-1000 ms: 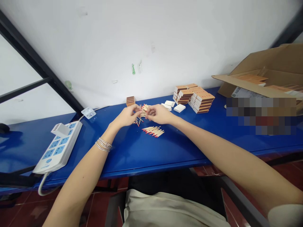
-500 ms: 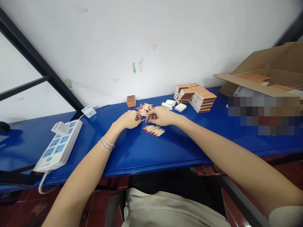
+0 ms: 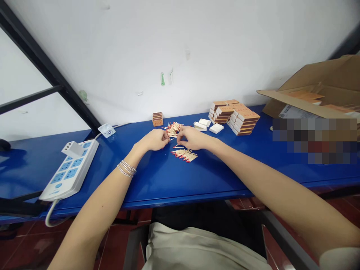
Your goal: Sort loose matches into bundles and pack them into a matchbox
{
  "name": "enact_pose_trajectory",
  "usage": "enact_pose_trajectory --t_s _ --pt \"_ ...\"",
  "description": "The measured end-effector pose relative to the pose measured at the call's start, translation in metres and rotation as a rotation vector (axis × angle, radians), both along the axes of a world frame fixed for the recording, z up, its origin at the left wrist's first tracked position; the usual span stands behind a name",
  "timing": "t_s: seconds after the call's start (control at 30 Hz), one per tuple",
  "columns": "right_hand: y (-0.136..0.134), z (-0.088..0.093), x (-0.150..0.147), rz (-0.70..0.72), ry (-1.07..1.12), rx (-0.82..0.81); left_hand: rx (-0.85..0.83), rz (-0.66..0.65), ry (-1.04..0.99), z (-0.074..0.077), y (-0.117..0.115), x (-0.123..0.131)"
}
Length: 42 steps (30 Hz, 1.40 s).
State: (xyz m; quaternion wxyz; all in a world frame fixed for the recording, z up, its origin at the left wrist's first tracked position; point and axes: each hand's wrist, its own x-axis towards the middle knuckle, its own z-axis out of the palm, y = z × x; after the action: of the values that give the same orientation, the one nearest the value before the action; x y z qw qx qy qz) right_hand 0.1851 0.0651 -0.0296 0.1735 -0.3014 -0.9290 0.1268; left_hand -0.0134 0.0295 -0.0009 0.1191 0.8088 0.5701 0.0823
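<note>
the left hand [image 3: 155,140] pinches a matchstick [image 3: 171,139] between thumb and fingertips; the right hand [image 3: 194,138] curls narrowly beside a single match [image 3: 179,146], and i cannot tell whether it grips it. a loose heap of matches [image 3: 174,128] lies just behind and between them on the blue tabletop [image 3: 163,180], a neater row of matches [image 3: 185,155] in front. farther out are a small matchbox stack [image 3: 158,119], white trays [image 3: 216,128], bigger matchbox stacks [image 3: 243,120], an open carton [image 3: 303,106] and a power strip [image 3: 70,174].
</note>
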Motion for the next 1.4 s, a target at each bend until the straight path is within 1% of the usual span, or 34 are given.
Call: enact_pose_trajectory --t_s 0.13,0.2,0.27,0.37,0.43,0.5,0.57,0.63,0.67,0.73,0.83,0.97,1.03,1.13,1.2,1.27,1.33,1.4 --pt "-0.009 0.011 0.004 0.079 -0.071 -0.195 -0.012 -0.014 -0.067 -0.003 0.004 -0.003" --pt "-0.011 0.015 0.007 0.093 -0.059 -0.256 -0.039 -0.028 -0.102 -0.004 0.004 -0.002" --pt "-0.009 0.016 0.01 0.047 -0.001 -0.246 -0.058 -0.048 -0.138 -0.005 0.001 0.003" --pt "-0.003 0.014 0.012 -0.042 0.071 -0.185 -0.094 -0.098 -0.167 -0.004 -0.004 0.011" --pt "0.0 0.011 0.012 -0.05 0.08 -0.176 -0.107 -0.121 -0.171 0.001 -0.007 0.013" --pt "0.001 0.008 0.011 -0.046 0.08 -0.187 -0.058 -0.067 -0.138 0.007 -0.009 0.01" --pt "-0.001 0.007 0.009 -0.041 0.083 -0.205 0.007 0.067 -0.037 0.015 -0.01 0.006" --pt "-0.003 0.007 0.007 -0.027 0.081 -0.238 -0.012 0.201 0.102 0.021 -0.012 0.002" --pt "-0.005 0.008 0.007 -0.018 0.076 -0.254 -0.039 0.245 0.156 0.023 -0.013 0.002" --pt "-0.008 0.009 0.006 0.009 0.059 -0.278 -0.086 0.284 0.217 0.024 -0.016 0.004" --pt "-0.012 0.012 0.006 0.082 0.028 -0.294 -0.092 0.296 0.244 0.022 -0.019 0.011" --pt "-0.014 0.012 0.006 0.214 0.014 -0.353 -0.075 0.277 0.245 0.018 -0.019 0.013" --pt "-0.013 0.011 0.006 0.222 0.04 -0.379 -0.07 0.268 0.228 0.017 -0.018 0.011" --pt "-0.008 0.006 0.004 0.114 0.116 -0.346 -0.038 0.229 0.205 0.017 -0.016 0.007" --pt "-0.005 0.003 0.003 0.023 0.182 -0.282 0.004 0.158 0.165 0.018 -0.015 0.006" --pt "-0.003 0.001 0.003 -0.037 0.227 -0.231 0.017 0.061 0.088 0.017 -0.015 0.008" --pt "-0.002 0.001 0.003 -0.07 0.224 -0.206 -0.027 -0.027 0.001 0.016 -0.016 0.011" --pt "-0.001 0.002 0.004 -0.088 0.188 -0.19 -0.097 -0.081 -0.045 0.015 -0.016 0.013"
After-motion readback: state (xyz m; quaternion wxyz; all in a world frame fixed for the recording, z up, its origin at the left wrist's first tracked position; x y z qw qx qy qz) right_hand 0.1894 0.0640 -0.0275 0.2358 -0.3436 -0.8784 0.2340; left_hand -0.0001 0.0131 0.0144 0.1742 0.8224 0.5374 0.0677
